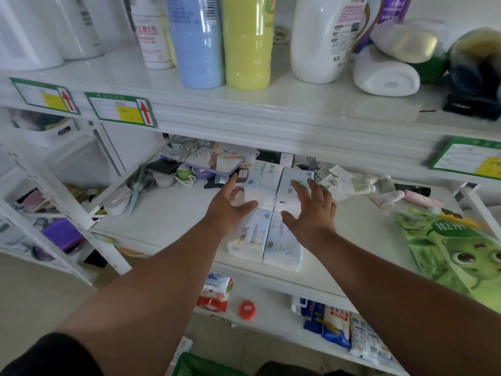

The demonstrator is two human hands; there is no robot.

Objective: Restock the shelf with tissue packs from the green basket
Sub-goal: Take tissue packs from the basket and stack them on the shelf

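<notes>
Four tissue packs [267,213] on middle shelf [168,213] | left hand [230,204], right hand [309,210] spread, grip released | risk: near packs overhang edge, a nudge drops them | green basket [200,366] below

Small shop: white shelf [189,218] w/ green price tags [120,109], detergent bottles [248,42], tissue packs [267,213], misc goods.

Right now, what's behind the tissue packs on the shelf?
Behind the tissue packs sit a purple tray, glass jars and a fork. The upper shelf hides anything farther back.
</notes>
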